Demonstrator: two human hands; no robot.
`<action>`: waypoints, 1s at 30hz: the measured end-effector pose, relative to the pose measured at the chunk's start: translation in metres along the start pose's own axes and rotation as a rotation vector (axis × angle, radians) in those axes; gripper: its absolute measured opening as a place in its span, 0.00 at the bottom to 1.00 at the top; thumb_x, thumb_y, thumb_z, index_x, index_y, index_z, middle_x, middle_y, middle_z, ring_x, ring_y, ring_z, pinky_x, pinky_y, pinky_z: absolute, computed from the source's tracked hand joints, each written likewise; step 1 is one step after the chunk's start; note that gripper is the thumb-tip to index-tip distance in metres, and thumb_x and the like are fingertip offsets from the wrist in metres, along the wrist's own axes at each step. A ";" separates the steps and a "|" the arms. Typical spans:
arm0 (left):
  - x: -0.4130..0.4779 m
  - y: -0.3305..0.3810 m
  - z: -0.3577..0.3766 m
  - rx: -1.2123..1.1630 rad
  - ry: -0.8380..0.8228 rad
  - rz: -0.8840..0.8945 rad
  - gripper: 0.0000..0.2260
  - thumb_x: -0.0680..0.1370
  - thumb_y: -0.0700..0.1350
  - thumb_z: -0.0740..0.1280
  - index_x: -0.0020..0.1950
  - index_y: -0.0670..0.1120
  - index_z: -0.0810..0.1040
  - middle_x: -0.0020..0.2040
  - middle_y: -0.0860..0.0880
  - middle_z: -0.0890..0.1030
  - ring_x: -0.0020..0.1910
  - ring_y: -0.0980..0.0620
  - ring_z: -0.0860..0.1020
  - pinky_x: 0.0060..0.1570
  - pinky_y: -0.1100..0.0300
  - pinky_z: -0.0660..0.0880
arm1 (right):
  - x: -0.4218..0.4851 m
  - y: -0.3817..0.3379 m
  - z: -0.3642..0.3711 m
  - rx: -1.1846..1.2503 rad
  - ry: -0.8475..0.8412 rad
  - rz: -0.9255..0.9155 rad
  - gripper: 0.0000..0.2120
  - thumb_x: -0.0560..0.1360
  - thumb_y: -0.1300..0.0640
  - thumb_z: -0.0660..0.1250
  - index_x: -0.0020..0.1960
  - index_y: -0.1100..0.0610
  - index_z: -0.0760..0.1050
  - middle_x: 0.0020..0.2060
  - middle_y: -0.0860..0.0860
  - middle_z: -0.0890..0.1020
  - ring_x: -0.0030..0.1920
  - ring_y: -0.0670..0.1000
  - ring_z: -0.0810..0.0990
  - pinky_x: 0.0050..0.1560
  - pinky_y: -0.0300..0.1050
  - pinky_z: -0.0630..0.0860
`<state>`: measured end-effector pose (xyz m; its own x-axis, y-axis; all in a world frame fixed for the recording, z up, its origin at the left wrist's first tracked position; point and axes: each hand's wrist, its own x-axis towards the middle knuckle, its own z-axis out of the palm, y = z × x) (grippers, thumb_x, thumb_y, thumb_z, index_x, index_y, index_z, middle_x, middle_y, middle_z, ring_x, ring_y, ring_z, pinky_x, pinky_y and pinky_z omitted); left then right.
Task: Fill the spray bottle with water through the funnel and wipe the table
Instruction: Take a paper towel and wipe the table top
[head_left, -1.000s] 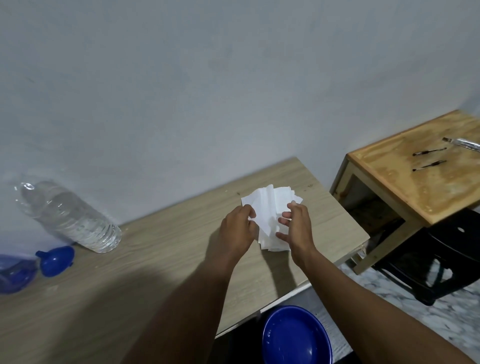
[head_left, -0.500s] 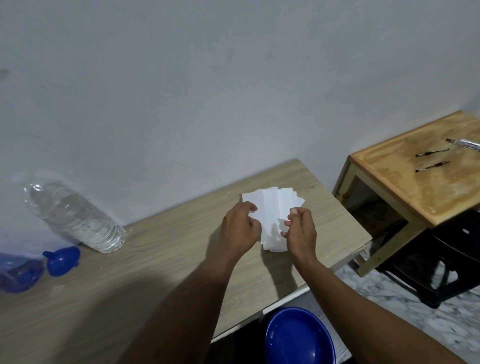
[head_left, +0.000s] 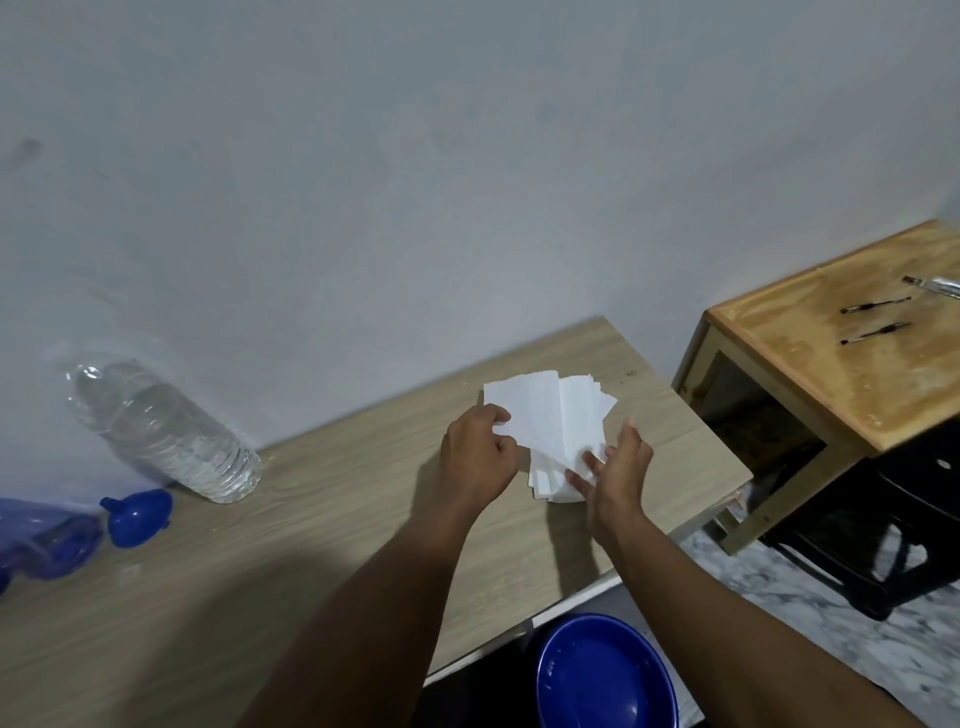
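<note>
Tallied: left hand (head_left: 475, 457), right hand (head_left: 621, 467), 1 water bottle (head_left: 161, 431), 1 funnel (head_left: 137, 517), 1 spray bottle (head_left: 47, 540), 1 basin (head_left: 602, 675), 2 tables (head_left: 260, 597), 2 dark sticks (head_left: 875, 305); tissues (head_left: 550, 415) uncountable.

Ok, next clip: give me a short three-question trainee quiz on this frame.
1. True or false: the blue funnel lies on the table beside the clear water bottle.
2. Which hand pinches the top sheet of the white tissue stack? A) left B) right C) neither
3. Fill in: the blue basin sits ___ the table's near edge.
Key: 1 true. 2 A: the left hand pinches it, while the right hand has straight fingers against the stack. 3 below.
</note>
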<state>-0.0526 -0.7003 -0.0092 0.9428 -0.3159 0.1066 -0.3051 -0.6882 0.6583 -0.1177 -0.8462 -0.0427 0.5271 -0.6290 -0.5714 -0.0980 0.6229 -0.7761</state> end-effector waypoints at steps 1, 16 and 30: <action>-0.001 -0.002 0.000 0.006 0.012 0.001 0.17 0.73 0.38 0.63 0.60 0.44 0.81 0.58 0.50 0.83 0.53 0.51 0.81 0.56 0.57 0.76 | 0.001 0.000 -0.001 0.007 0.004 0.010 0.16 0.80 0.38 0.57 0.62 0.46 0.63 0.64 0.54 0.72 0.60 0.57 0.78 0.51 0.59 0.82; 0.002 0.001 -0.009 -0.026 0.122 0.054 0.15 0.74 0.38 0.65 0.60 0.42 0.82 0.59 0.49 0.82 0.57 0.50 0.81 0.59 0.57 0.76 | -0.001 0.001 0.004 -0.272 -0.070 -0.118 0.17 0.80 0.36 0.57 0.56 0.49 0.69 0.51 0.47 0.76 0.56 0.53 0.78 0.49 0.59 0.83; 0.013 0.012 -0.027 -0.037 0.209 0.134 0.15 0.72 0.38 0.64 0.56 0.42 0.83 0.55 0.49 0.84 0.53 0.49 0.82 0.55 0.55 0.78 | -0.002 0.003 0.000 -0.304 -0.108 -0.105 0.19 0.81 0.38 0.57 0.58 0.52 0.70 0.52 0.50 0.77 0.52 0.50 0.77 0.54 0.59 0.81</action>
<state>-0.0407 -0.6945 0.0202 0.9026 -0.2584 0.3443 -0.4280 -0.6234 0.6543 -0.1188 -0.8430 -0.0433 0.6325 -0.6191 -0.4655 -0.2773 0.3802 -0.8824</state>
